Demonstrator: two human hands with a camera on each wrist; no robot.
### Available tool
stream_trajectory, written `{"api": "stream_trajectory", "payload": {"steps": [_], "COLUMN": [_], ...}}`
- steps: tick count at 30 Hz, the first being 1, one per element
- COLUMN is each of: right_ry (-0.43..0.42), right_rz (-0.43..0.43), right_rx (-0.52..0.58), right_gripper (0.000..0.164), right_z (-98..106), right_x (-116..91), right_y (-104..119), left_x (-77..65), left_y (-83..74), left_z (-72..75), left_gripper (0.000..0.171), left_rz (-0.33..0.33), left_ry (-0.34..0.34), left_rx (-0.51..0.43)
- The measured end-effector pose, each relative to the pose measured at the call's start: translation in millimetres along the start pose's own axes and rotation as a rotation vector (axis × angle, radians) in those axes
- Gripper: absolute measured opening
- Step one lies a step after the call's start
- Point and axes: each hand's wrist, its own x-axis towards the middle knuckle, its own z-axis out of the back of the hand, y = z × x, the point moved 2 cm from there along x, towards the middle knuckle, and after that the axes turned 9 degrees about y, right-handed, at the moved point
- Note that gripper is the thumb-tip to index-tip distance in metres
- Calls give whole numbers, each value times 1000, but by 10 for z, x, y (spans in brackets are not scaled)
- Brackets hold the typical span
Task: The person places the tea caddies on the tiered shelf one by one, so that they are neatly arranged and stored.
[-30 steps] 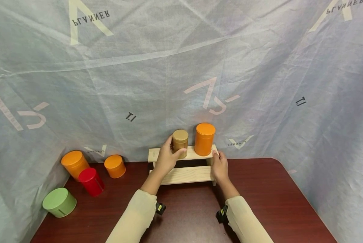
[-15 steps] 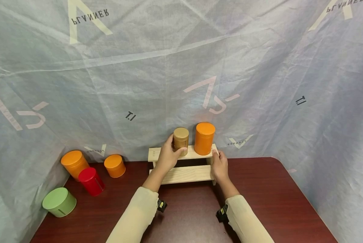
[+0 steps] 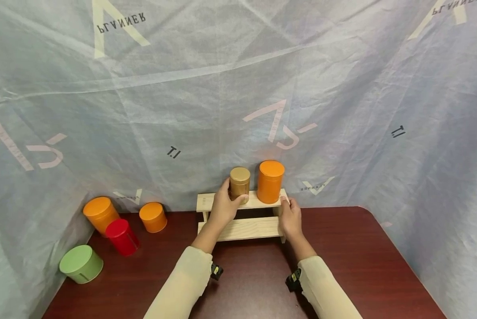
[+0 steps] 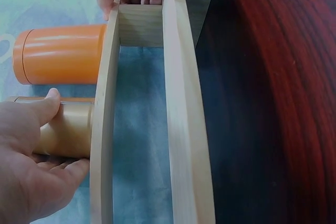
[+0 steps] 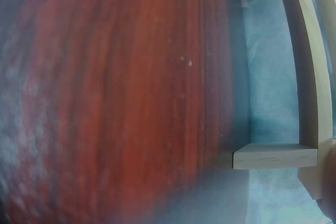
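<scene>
My left hand (image 3: 224,207) grips a gold cylindrical tin (image 3: 240,179) by its sides, thumb in front. The tin stands upright at the upper step of a pale wooden two-step rack (image 3: 250,229); in the left wrist view, the base of the gold tin (image 4: 71,129) is right at the step's surface. To its right stands a taller orange tin (image 3: 270,184), lid on, with a narrow gap between them. My right hand (image 3: 291,217) holds the right end of the upper step, thumb on top. In the right wrist view this hand is mostly hidden at the edge.
On the left of the dark red table (image 3: 254,283) stand a large orange tin (image 3: 101,215), a red tin (image 3: 123,238), a short orange tin (image 3: 153,218) and a wide green tin (image 3: 83,264). A grey printed cloth (image 3: 206,110) hangs close behind the rack.
The gold tin, in my left hand, has shifted slightly up and back on the rack in the head view. My right hand has stayed at the rack's right end.
</scene>
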Motion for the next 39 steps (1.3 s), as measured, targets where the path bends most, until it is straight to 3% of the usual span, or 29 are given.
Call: {"api": "stream_trajectory", "payload": {"steps": [6,20,39], "right_ry": [-5,-10,-1], "right_rz": [1,-13,-9], "right_rx": [-36,-7,9], "right_gripper": [41,38,37], "right_z": [12,23,14], "right_x": [7,11,3], "right_y": [2,5,-20], "left_x": [-9,2,-132], "left_y": [-9,-8,76], "left_z": [-51,-130,-64], "left_gripper": [81,78,91], "left_rz": [-19,-10,30], "left_ry": [-42,-86,-43], "left_rx": [20,58,74]}}
